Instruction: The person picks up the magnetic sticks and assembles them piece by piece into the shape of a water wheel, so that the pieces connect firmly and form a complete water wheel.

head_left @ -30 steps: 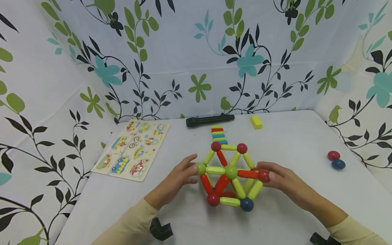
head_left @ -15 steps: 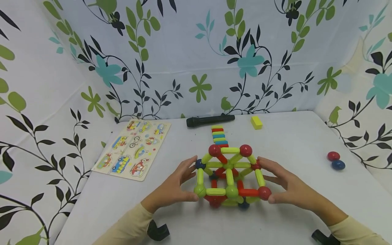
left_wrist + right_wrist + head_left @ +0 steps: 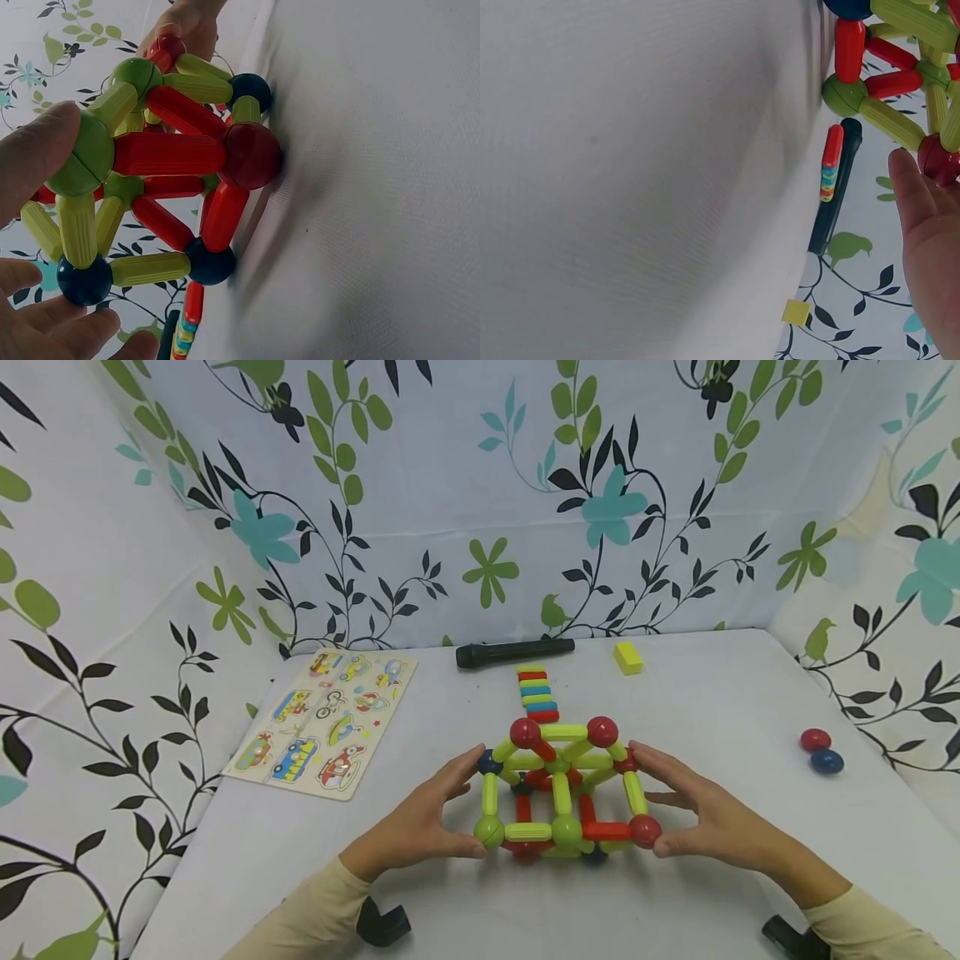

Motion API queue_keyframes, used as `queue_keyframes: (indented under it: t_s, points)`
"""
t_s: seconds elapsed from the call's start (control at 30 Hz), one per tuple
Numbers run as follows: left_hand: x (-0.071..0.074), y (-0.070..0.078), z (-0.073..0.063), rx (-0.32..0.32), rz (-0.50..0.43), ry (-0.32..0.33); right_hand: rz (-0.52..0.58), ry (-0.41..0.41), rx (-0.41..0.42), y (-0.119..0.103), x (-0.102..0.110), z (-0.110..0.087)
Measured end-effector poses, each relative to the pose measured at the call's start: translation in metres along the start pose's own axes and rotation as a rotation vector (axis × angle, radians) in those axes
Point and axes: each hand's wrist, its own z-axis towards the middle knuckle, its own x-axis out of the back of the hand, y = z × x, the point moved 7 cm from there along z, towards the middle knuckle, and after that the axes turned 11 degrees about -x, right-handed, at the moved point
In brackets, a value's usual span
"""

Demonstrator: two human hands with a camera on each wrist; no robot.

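Note:
Between my two hands stands a ball-and-stick structure (image 3: 562, 793) of yellow-green and red rods joined by red, green and blue balls. My left hand (image 3: 420, 822) grips its left side, the thumb on a green ball and the fingertips at a blue ball, as the left wrist view shows. On the other side my right hand (image 3: 708, 818) holds it, with the thumb at the front red ball (image 3: 646, 832) and fingers at a red ball farther back. In the right wrist view, the fingers touch a red ball (image 3: 936, 159). The structure's lower parts are partly hidden by its front rods.
Behind the structure lies a row of coloured rods (image 3: 536, 689), with a black microphone (image 3: 515, 652) and a yellow block (image 3: 627, 658) beyond. A picture puzzle board (image 3: 318, 727) lies at left. Red (image 3: 815, 740) and blue balls (image 3: 827, 762) sit at far right.
The structure has been tipped toward me, its green balls and right red ball coming lower and nearer. Both thumbs moved down with it. Over the last half second it has barely moved.

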Motion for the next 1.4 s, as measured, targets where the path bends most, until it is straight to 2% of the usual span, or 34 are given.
queue_keyframes:
  t_s: [0.2, 0.3, 0.4, 0.5, 0.6, 0.73, 0.9, 1.07, 1.27, 1.4]
  points:
    - [0.000, 0.001, -0.002, 0.011, 0.016, 0.000, -0.004, -0.034, -0.003, 0.000, 0.002, 0.004]
    - [-0.001, 0.000, -0.003, 0.021, 0.005, 0.004, -0.011, -0.051, 0.034, -0.001, 0.007, 0.005]
    - [-0.004, -0.001, -0.005, 0.028, -0.012, 0.008, -0.018, 0.018, 0.065, -0.001, 0.023, 0.013]
    - [-0.005, -0.001, -0.008, 0.030, -0.011, 0.019, -0.121, 0.144, 0.072, -0.002, 0.042, 0.037]
    - [-0.004, 0.000, -0.010, 0.027, 0.010, 0.035, -0.338, 0.180, 0.056, -0.008, 0.047, 0.077]
    - [-0.002, 0.004, -0.008, 0.015, 0.039, 0.052, -0.600, 0.055, 0.106, -0.025, 0.035, 0.134]
    - [-0.003, 0.004, -0.004, 0.007, 0.034, 0.041, -0.757, -0.119, 0.149, -0.040, 0.010, 0.176]
    - [-0.004, 0.003, -0.002, -0.004, 0.037, 0.036, -0.830, -0.193, 0.160, -0.040, -0.009, 0.196]
    - [-0.004, 0.005, -0.004, -0.012, 0.047, 0.032, -0.853, -0.196, 0.113, -0.034, -0.019, 0.211]
    - [-0.003, 0.005, -0.004, -0.011, 0.039, 0.033, -0.865, -0.197, 0.111, -0.034, -0.024, 0.215]
